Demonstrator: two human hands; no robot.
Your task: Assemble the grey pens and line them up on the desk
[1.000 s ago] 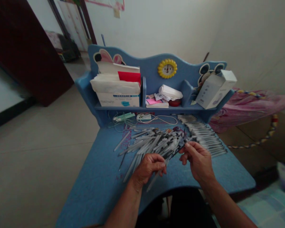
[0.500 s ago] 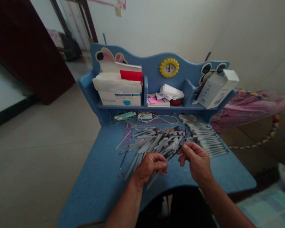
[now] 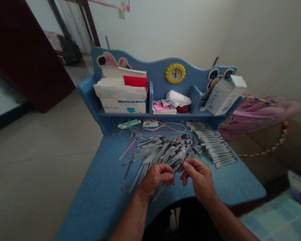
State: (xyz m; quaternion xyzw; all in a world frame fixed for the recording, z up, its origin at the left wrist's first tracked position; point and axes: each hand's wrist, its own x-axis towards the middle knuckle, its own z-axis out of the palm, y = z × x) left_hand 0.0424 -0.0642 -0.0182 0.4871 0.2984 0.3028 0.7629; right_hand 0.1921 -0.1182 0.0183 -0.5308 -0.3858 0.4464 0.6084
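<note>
A slim pen with a whitish barrel [image 3: 159, 193] slants down out of my left hand [image 3: 158, 176], whose fingers pinch it. My right hand [image 3: 198, 174] is closed too, thumb and forefinger on the pen's dark upper end, close beside the left fingertips. The pen's middle is partly covered by my fingers. Just beyond both hands spreads a loose pile of pens [image 3: 154, 152], pale barrels with some dark parts, lying at many angles. To the right, several pens [image 3: 217, 147] lie side by side in a neat slanting row.
The blue desk [image 3: 90, 201] carries a rear shelf with a mask box [image 3: 122, 105], papers and a white carton [image 3: 224, 97]. A looped white cord [image 3: 165, 125] and a green-and-white packet [image 3: 129, 124] lie below it. A checked cloth [image 3: 273, 214] is at the lower right.
My right hand has come down and left, nearer to my left hand, so less of the pen's dark end shows between them. The view has shifted slightly; the left hand keeps its pinch.
</note>
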